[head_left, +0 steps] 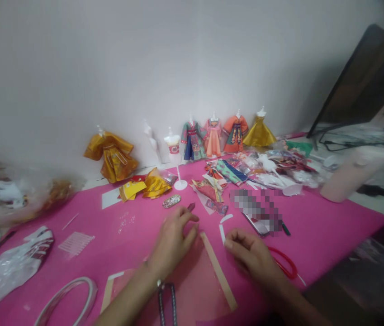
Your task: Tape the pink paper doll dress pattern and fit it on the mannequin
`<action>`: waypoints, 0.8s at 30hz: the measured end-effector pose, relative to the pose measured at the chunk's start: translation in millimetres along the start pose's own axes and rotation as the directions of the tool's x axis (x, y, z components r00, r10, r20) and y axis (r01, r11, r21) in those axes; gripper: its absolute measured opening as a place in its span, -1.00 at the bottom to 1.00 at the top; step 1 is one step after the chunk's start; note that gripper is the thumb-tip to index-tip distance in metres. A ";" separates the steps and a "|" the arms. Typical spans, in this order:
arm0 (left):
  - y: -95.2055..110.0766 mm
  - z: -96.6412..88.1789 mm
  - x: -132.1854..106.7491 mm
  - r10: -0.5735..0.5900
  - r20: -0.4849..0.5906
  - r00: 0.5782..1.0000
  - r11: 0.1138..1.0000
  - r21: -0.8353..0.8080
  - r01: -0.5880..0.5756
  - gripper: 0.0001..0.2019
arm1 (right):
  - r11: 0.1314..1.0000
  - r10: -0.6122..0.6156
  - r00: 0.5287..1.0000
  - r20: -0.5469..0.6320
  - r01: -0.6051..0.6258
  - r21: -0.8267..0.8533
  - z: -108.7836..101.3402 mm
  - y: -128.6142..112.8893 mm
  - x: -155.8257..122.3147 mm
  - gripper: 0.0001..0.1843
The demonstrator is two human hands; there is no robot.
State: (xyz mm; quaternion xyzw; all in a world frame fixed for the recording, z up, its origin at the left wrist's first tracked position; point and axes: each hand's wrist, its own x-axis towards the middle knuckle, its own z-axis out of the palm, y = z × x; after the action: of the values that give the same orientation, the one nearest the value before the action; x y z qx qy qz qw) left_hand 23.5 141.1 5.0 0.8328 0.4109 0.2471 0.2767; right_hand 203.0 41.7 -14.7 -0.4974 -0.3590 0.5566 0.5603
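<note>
The right hand (251, 253) has its thumb and forefinger together on the near end of a narrow white strip (222, 233), just right of a pink fabric panel (192, 290) with tan edging (217, 267). The panel lies flat on the magenta tabletop (317, 226), below the left hand (178, 233), whose thumb and forefinger stand a little apart; blur makes it hard to be sure, but nothing seems to be between them. A curved white piece (226, 218) lies just beyond the strip.

For good handling, I would pinch the strip lightly at its very end so it stays straight and uncreased, rest the left palm on the panel to stop it sliding, and keep the edging smooth.
</note>
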 end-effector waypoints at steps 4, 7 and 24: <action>-18.8 13.7 30.5 -0.075 0.208 0.975 0.991 0.127 0.049 -0.90 | 0.999 0.015 1.000 -0.019 -0.014 0.046 -7.5 5.3 0.1 -0.56; -20.3 24.7 44.5 -0.116 0.339 0.934 0.985 0.159 0.065 -0.79 | 0.999 0.009 1.000 -0.020 -0.008 0.042 -12.6 12.4 -1.5 -0.56; -48.5 12.2 26.8 -0.310 0.353 0.883 0.818 -0.374 0.437 -0.85 | 0.927 0.260 0.955 0.146 -0.289 0.239 25.2 34.6 -13.5 -0.49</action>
State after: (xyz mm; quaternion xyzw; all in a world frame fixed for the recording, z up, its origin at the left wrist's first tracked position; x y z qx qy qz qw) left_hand 19.2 184.6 -31.1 0.6755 0.4576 0.1559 0.5567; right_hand 168.0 28.5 -39.5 -0.4336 -0.2411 0.6984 0.5159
